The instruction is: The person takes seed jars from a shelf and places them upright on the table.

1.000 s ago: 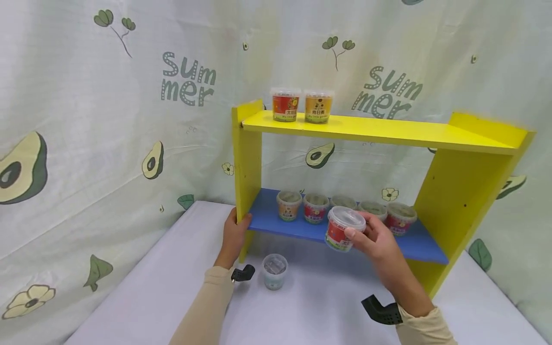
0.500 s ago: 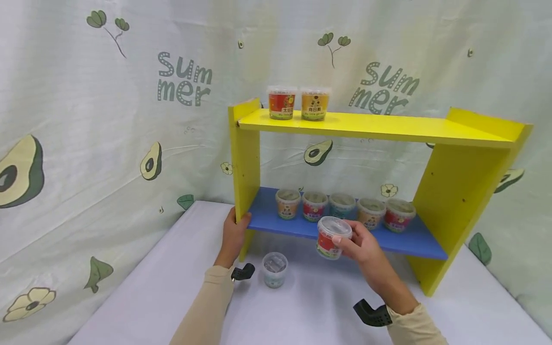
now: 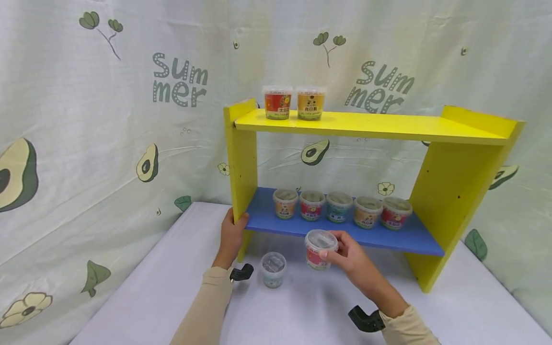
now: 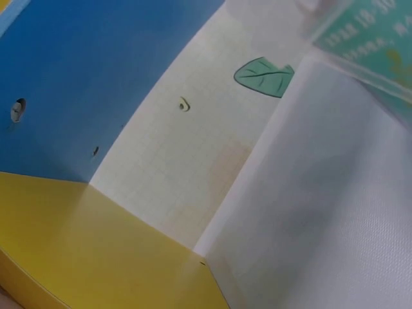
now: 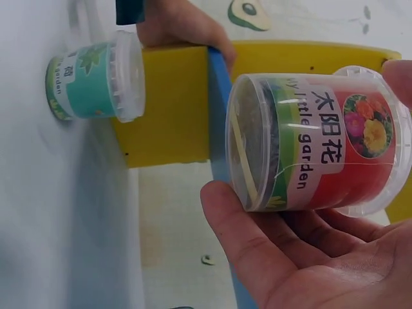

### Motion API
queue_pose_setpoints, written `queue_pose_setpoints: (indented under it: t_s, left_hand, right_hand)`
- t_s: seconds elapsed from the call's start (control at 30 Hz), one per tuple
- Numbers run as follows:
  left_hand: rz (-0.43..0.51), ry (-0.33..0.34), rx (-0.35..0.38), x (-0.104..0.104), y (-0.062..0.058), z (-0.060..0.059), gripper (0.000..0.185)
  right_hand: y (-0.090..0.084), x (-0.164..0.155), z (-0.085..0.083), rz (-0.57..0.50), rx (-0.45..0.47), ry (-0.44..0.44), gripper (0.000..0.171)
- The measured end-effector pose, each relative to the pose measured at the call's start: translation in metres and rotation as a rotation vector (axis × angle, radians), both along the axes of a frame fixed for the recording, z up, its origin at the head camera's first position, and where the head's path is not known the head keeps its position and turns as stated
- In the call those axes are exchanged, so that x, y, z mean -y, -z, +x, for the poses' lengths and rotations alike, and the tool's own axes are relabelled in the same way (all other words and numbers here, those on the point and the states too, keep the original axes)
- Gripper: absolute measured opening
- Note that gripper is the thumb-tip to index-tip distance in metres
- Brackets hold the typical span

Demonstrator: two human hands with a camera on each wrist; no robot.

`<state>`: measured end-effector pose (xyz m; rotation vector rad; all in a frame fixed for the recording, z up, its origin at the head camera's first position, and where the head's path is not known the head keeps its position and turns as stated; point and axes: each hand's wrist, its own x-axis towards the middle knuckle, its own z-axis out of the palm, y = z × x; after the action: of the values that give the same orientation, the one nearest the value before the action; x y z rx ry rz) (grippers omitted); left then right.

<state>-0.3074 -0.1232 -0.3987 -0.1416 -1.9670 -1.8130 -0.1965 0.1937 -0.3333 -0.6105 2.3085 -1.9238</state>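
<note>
A clear plastic tub with a red flower label [image 3: 316, 258] is in my right hand [image 3: 354, 261], held between thumb and fingers in front of the blue shelf board's edge. The right wrist view shows this tub up close, its lid on, with grit and a thin stick inside. My left hand [image 3: 231, 235] grips the left side panel [image 3: 244, 167] of the yellow and blue shelf near its lower part. On the white table, right of my left wrist, stands a lidded tub with a teal label [image 3: 272, 275]. The left wrist view shows little of the left hand.
Several lidded tubs [image 3: 339, 208] line the blue board [image 3: 276, 225]. Two more, a red one [image 3: 278, 103] and an orange one [image 3: 310, 104], stand at the left of the yellow top board [image 3: 379, 122]. A printed curtain [image 3: 181, 143] hangs behind.
My right hand has brought the red-labelled tub left and down, away from the row on the blue board. My left hand stays on the side panel.
</note>
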Motion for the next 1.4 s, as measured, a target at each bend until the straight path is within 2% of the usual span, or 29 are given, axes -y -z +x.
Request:
queue_pose_setpoints:
  t_s: [0.33,0.53,0.73,0.97,1.13,1.4]
  left_hand:
    - [-0.006,0.007,-0.001,0.000,0.001,-0.003,0.048]
    - [0.003,0.010,0.009,0.000,0.006,0.002,0.049]
    - [0.008,0.002,0.026,0.001,0.009,0.006,0.047]
    - [0.008,0.001,0.009,0.003,0.008,0.005,0.049]
    - [0.007,0.007,0.028,0.004,0.007,0.006,0.050]
    - [-0.018,0.008,0.019,0.002,0.002,-0.002,0.050]
  right_hand:
    - [0.011,0.000,-0.004,0.009,0.046,-0.004,0.058]
    - [0.018,0.001,-0.005,0.029,0.073,-0.015,0.059]
    - [0.022,0.003,-0.006,0.051,0.092,-0.070,0.063]
    - [0.026,0.006,-0.009,0.090,0.095,-0.087,0.062]
    - [0.031,0.008,-0.010,0.127,0.097,-0.112,0.064]
    - [0.035,0.009,-0.013,0.155,0.095,-0.126,0.067]
